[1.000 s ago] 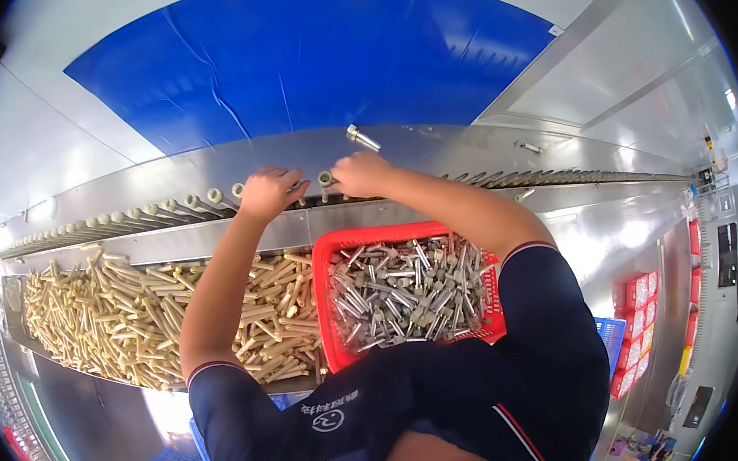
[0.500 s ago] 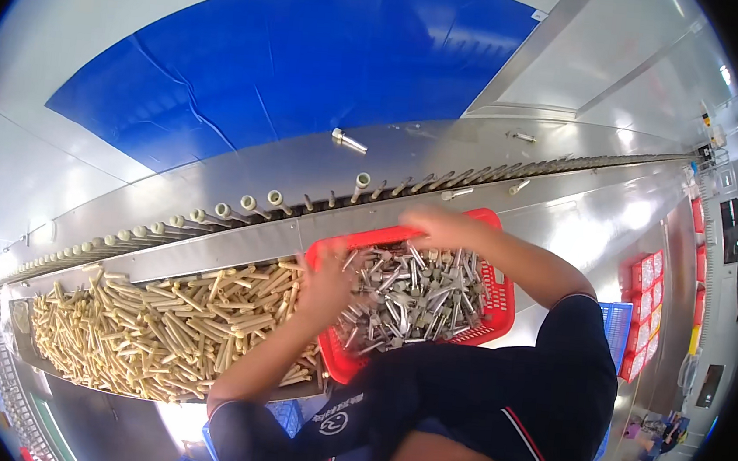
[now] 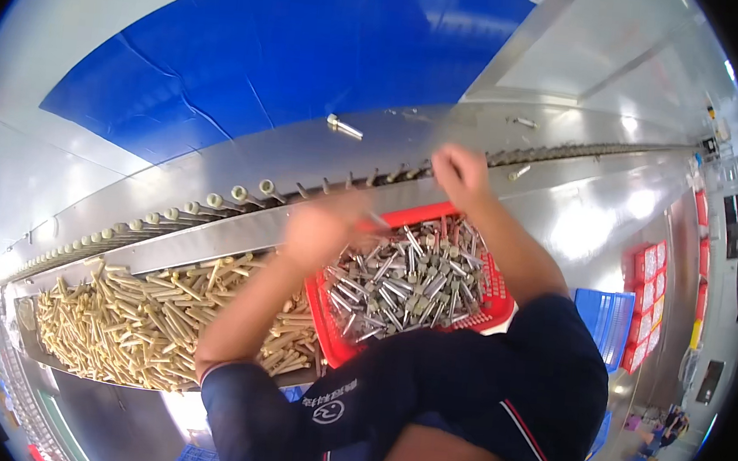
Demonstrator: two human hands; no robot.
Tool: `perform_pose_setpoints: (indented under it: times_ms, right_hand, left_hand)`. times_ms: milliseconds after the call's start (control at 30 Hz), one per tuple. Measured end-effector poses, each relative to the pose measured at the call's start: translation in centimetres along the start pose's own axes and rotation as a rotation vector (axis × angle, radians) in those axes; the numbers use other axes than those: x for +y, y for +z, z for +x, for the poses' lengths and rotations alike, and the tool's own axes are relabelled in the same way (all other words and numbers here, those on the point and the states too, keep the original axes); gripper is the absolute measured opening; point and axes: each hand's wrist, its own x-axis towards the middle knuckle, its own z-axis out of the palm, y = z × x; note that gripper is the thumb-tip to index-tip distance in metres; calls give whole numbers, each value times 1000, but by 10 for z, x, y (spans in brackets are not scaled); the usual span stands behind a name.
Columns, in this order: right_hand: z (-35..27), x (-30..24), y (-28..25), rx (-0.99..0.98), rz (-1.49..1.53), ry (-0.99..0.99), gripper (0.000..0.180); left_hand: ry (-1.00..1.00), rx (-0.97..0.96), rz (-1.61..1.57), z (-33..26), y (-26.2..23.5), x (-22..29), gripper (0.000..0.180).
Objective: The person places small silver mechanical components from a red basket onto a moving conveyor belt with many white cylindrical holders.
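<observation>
My right hand (image 3: 463, 179) is closed at the slotted metal track (image 3: 516, 158), its fingers curled; what is inside them is hidden. Lower and to the left, my left hand (image 3: 330, 227) is smeared by motion over the far left rim of a red plastic basket (image 3: 322, 325). A blurred silver piece (image 3: 375, 220) shows by its fingertips, but I cannot tell whether it is gripped. Inside the basket lies a heap of silver headed metal pins (image 3: 404, 277). Pins with pale round heads (image 3: 240, 194) stand in a row along the track to the left.
A long trough of tan headed rods (image 3: 141, 325) lies left of the basket. Loose silver pins (image 3: 345, 127) rest on the steel surface beyond the track, near a blue sheet (image 3: 288, 48). Blue crates (image 3: 602, 326) and red boxes (image 3: 644, 298) stand at the right.
My right hand has gone from the basket's far rim up to the track. My left hand has lifted from the silver pins toward the far left rim. The view has shifted slightly.
</observation>
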Motion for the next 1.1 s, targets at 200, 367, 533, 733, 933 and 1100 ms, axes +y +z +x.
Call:
perform_pose_setpoints:
  times_ms: [200, 367, 533, 733, 933, 1100]
  right_hand:
    - [-38, 53, 43, -411, -388, -276, 47]
    - [55, -14, 147, -253, -491, -643, 46]
    - [85, 20, 178, -575, -528, -602, 37]
    - [84, 4, 133, -289, -594, -605, 30]
    - [54, -45, 18, -288, -266, -520, 27]
    - [-82, 86, 19, -815, -293, -165, 41]
  left_hand:
    - [-345, -156, 35, -73, 40, -69, 58]
    - [-43, 279, 718, -47, -30, -122, 36]
    - [32, 257, 682, -34, -2, -163, 19]
    - [208, 383, 592, -2, 11, -144, 18]
    - [197, 671, 373, 19, -59, -46, 12]
    - [181, -230, 29, -6, 48, -12, 30]
